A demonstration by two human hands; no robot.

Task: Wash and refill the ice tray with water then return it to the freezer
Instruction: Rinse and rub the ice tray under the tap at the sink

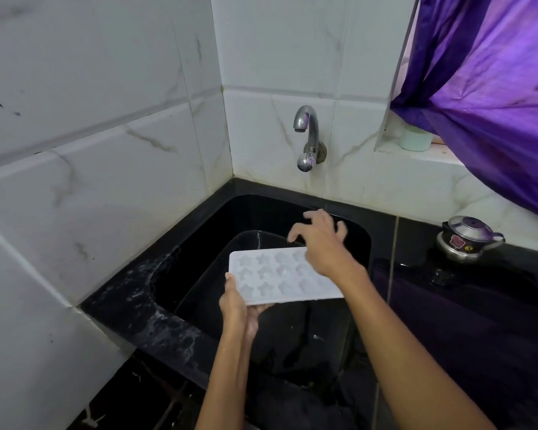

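The white star-mould ice tray [277, 274] is held over the black sink [199, 249], pinched at its near-left corner by the left hand [238, 308]. Its long axis runs rightward from that grip. The right hand [320, 240], spread and empty, hovers over the far-right end, below the closed tap [306, 131].

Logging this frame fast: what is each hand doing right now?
Left hand: closed on the near-left corner of the ice tray, held over the sink.
Right hand: open, fingers spread above the tray.
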